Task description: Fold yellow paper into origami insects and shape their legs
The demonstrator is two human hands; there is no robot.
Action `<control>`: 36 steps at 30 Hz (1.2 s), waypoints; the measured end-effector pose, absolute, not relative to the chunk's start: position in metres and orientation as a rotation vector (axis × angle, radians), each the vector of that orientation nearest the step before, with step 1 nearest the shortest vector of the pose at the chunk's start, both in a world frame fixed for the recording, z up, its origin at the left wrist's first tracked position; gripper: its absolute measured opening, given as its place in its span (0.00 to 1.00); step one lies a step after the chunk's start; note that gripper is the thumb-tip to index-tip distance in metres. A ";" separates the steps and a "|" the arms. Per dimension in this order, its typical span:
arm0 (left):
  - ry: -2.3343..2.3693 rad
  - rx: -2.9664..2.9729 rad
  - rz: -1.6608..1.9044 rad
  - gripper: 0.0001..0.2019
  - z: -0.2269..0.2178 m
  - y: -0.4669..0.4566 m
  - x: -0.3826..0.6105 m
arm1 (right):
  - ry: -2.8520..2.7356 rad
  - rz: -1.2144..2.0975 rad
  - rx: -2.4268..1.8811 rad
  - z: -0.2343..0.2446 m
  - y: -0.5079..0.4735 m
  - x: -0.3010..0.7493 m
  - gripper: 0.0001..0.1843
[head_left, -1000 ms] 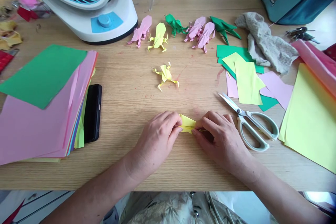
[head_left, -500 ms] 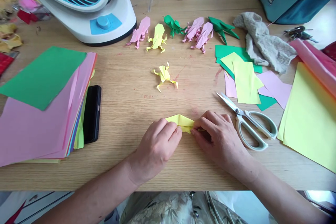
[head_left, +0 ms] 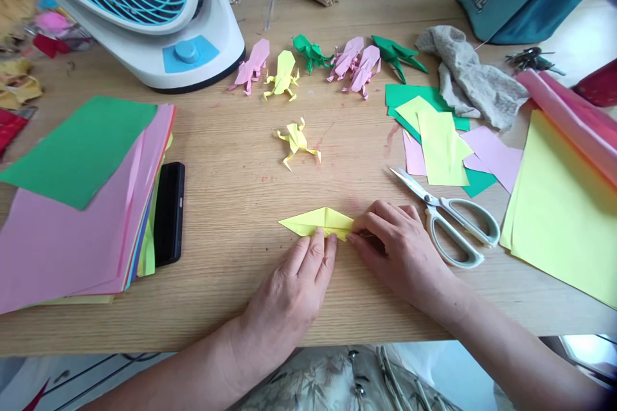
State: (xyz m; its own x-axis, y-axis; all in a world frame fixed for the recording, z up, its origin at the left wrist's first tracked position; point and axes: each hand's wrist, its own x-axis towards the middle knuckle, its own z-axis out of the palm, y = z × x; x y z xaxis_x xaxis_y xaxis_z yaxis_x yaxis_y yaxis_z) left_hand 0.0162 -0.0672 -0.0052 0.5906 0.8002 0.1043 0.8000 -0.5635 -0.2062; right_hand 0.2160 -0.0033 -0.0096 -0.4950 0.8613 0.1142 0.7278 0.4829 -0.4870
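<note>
A folded yellow paper piece [head_left: 315,221], long and pointed at its left end, lies flat on the wooden table [head_left: 231,199] near the front edge. My left hand [head_left: 294,289] rests below it, fingers stretched out together, tips touching the paper's lower edge. My right hand [head_left: 400,250] is curled, pinching the paper's right end between thumb and fingers. A finished yellow paper frog [head_left: 295,141] sits just beyond the piece.
Several pink, yellow and green paper frogs [head_left: 328,61] line the back. Scissors [head_left: 448,218] and paper scraps [head_left: 441,141] lie right, yellow sheets [head_left: 563,205] far right. A coloured paper stack [head_left: 77,205], black phone [head_left: 168,212] and fan [head_left: 144,6] stand left.
My left hand has slid back toward me and its fingers have flattened out, uncovering the left point of the yellow paper. My right hand has kept its pinch on the right end.
</note>
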 end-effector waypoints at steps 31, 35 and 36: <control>-1.077 -2.799 0.228 0.26 -0.005 -0.051 0.007 | -2.262 0.684 -1.337 -0.009 0.000 0.233 0.04; -1.127 -2.781 0.220 0.26 -0.003 -0.051 0.009 | -2.264 0.525 -1.321 -0.006 -0.013 0.242 0.04; -1.141 -2.772 0.206 0.26 -0.002 -0.051 0.010 | -2.266 0.491 -1.327 -0.006 -0.020 0.243 0.05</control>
